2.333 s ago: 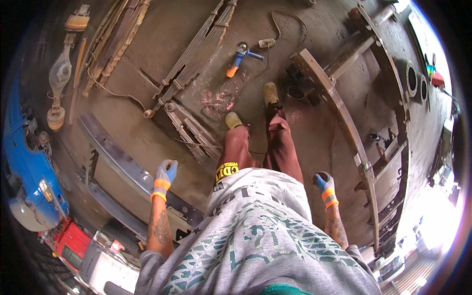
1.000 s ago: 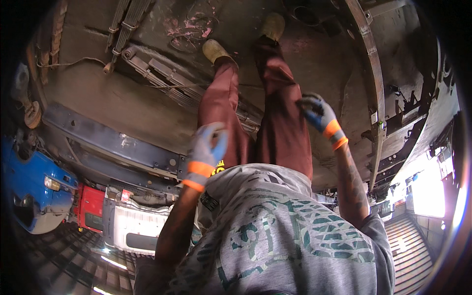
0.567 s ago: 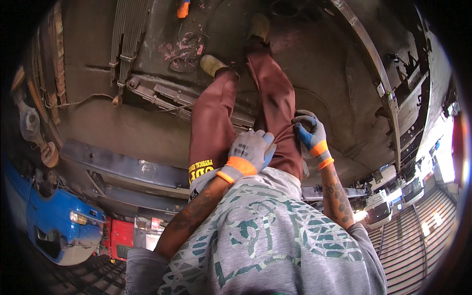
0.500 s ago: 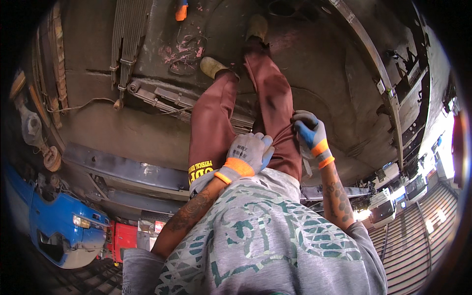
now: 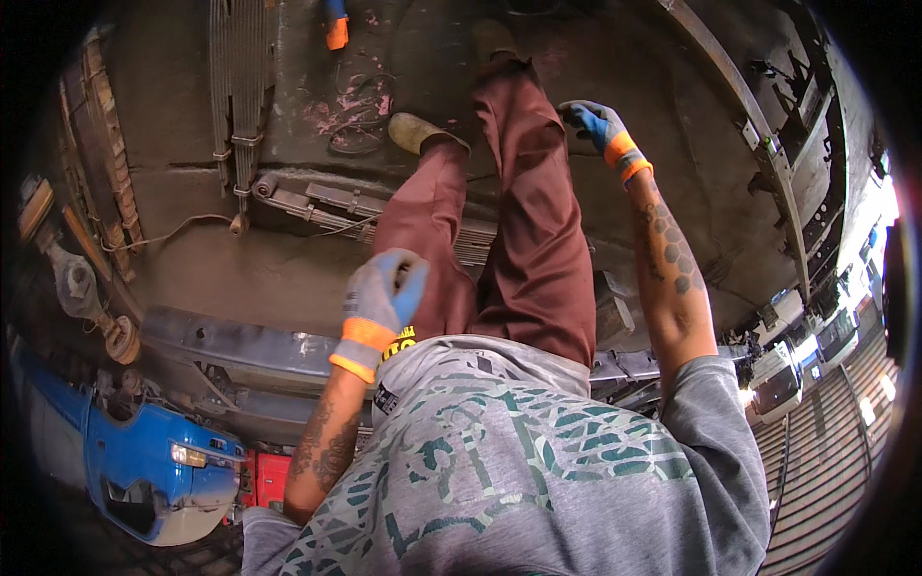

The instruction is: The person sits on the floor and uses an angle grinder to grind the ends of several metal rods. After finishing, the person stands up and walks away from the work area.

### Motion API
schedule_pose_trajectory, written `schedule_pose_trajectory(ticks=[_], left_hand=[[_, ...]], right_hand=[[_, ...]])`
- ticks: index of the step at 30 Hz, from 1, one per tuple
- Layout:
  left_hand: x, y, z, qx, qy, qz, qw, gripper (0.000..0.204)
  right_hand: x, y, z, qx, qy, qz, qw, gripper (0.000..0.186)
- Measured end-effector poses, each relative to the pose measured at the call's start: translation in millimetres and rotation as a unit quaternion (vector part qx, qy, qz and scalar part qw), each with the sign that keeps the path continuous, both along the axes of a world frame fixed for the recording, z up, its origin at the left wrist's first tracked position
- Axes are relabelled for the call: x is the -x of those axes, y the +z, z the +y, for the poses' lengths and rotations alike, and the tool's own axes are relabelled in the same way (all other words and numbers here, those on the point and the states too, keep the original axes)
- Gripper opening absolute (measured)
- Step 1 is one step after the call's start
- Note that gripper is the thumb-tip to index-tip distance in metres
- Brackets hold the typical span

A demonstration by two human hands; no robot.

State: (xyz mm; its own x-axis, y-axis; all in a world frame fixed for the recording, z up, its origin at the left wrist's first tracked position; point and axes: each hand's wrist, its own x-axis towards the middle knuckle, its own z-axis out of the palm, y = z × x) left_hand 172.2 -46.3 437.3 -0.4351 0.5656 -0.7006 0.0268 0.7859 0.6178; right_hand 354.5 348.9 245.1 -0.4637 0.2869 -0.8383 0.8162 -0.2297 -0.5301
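Both my hands wear grey and blue work gloves with orange cuffs. My left hand [image 5: 380, 293] hangs in front of my left thigh, its fingers loosely curved with a gap to the thumb. I see nothing in it. My right hand [image 5: 595, 130] is held out beside my right knee, the fingers bent but apart, and no object shows in it. I wear maroon trousers [image 5: 528, 192] and a grey printed shirt [image 5: 538, 461]. A tan shoe [image 5: 418, 132] is on my left foot; the right shoe [image 5: 495, 38] is dim and blurred.
A leaf spring pack [image 5: 331, 206] lies across the floor just beyond my legs. More leaf springs [image 5: 240, 86] stand left of it. Steel beams [image 5: 240, 341], an axle part [image 5: 77, 283] and a blue truck cab [image 5: 158, 461] are at left. A long frame rail [image 5: 768, 144] curves along the right.
My left hand has moved left, away from the front of my waist. My right hand has swung forward from my thigh to beside the knee, the arm now straighter.
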Motion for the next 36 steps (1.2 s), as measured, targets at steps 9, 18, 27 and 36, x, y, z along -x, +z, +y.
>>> schedule_pose_trajectory(ticks=[9,18,27,36], left_hand=[[30,-7,-41,0.09,0.241,-0.118,0.959,0.026],[7,-14,-35,0.034,0.194,-0.123,0.973,0.038],[15,-30,-67,0.049,0.199,-0.157,0.966,0.043],[10,-38,-63,0.088,0.28,-0.199,0.935,0.046]], right_hand=[[0,-27,-1,0.015,0.096,-0.059,0.994,0.042],[22,-11,-18,-0.051,0.169,-0.109,0.978,0.047],[34,-21,-14,-0.07,0.108,-0.077,0.989,0.032],[81,24,40,-0.041,-0.342,0.126,0.93,0.017]])
